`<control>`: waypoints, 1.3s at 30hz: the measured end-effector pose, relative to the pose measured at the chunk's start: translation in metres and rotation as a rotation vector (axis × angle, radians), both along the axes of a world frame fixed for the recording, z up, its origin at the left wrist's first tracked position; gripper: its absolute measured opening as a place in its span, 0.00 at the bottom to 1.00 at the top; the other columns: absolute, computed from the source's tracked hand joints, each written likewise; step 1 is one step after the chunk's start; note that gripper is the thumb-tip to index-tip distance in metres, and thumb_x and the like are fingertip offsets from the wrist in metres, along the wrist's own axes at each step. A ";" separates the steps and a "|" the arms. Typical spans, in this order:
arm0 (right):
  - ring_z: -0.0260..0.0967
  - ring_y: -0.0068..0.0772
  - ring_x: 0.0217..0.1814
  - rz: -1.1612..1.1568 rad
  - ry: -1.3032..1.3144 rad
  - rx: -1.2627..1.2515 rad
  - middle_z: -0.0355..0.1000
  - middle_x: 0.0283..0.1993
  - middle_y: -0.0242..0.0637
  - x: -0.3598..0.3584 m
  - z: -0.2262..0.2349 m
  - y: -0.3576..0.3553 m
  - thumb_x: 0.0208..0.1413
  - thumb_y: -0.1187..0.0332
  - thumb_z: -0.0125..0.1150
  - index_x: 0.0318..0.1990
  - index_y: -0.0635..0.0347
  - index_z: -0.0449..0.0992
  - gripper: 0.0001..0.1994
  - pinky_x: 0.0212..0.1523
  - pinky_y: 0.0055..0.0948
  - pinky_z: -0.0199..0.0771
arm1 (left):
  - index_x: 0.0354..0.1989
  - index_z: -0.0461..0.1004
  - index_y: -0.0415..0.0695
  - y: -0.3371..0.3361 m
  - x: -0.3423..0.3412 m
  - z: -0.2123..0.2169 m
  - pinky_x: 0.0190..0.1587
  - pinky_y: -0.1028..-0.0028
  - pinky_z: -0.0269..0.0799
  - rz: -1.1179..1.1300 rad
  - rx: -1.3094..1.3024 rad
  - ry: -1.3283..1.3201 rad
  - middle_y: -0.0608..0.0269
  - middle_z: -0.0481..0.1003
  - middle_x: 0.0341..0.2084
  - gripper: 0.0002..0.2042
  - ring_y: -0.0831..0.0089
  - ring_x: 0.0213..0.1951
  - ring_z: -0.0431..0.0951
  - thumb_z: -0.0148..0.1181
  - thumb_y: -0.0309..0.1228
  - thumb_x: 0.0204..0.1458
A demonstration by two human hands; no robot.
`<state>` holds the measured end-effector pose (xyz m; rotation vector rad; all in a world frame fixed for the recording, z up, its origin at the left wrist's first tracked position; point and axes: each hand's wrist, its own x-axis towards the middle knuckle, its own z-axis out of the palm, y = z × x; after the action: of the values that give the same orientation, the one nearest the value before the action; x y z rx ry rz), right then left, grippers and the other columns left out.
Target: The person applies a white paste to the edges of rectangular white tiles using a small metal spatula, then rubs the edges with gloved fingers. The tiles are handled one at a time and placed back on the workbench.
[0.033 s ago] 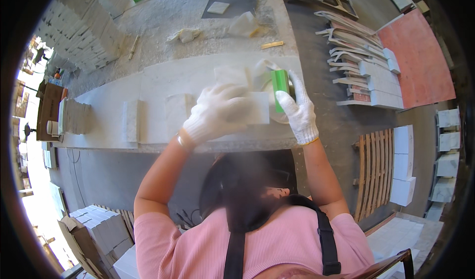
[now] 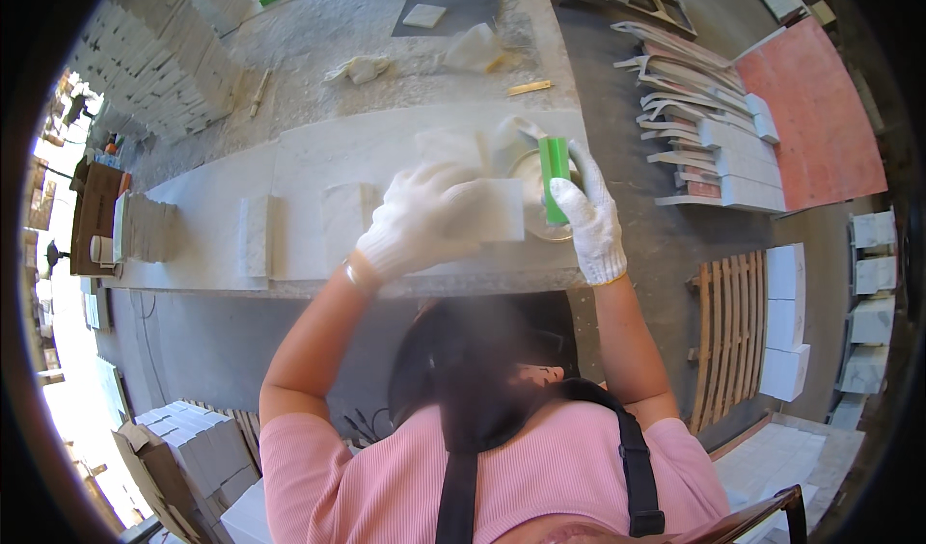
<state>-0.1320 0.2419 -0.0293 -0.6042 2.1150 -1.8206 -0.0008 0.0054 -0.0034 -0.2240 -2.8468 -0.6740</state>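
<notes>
Both my hands wear white knit gloves. My left hand (image 2: 424, 218) grips a small white tile (image 2: 503, 210), whose right end sticks out past the fingers. My right hand (image 2: 593, 211) is shut on a long green block (image 2: 555, 179), held upright between thumb and fingers at the tile's right. Under the block is a round shallow dish (image 2: 533, 226) with pale contents, partly hidden by the block and hand. A crumpled pale piece (image 2: 513, 137) lies at the dish's far edge.
White slabs (image 2: 256, 240) lie on the pale worktop (image 2: 299, 197), with a tile stack (image 2: 145, 226) at its left end. A cloth (image 2: 359, 68) and a yellow strip (image 2: 530, 88) lie farther back. To the right are stacked strips (image 2: 685, 110) and a wooden pallet (image 2: 733, 337).
My right hand has shifted slightly right with the green block, away from the tile, baring more of the dish. My left hand has hardly moved.
</notes>
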 end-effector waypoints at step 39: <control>0.73 0.39 0.60 0.003 -0.196 -0.326 0.71 0.64 0.44 0.092 0.016 0.038 0.57 0.75 0.57 0.74 0.64 0.62 0.34 0.61 0.37 0.75 | 0.58 0.75 0.39 0.093 0.066 -0.022 0.46 0.73 0.78 0.419 1.675 -0.234 0.65 0.81 0.45 0.16 0.79 0.43 0.79 0.65 0.30 0.64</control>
<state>-0.0396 0.2794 -0.0135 -0.4758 1.7065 -2.1454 0.0654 0.0988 -0.0252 0.6892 -1.4417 -2.5515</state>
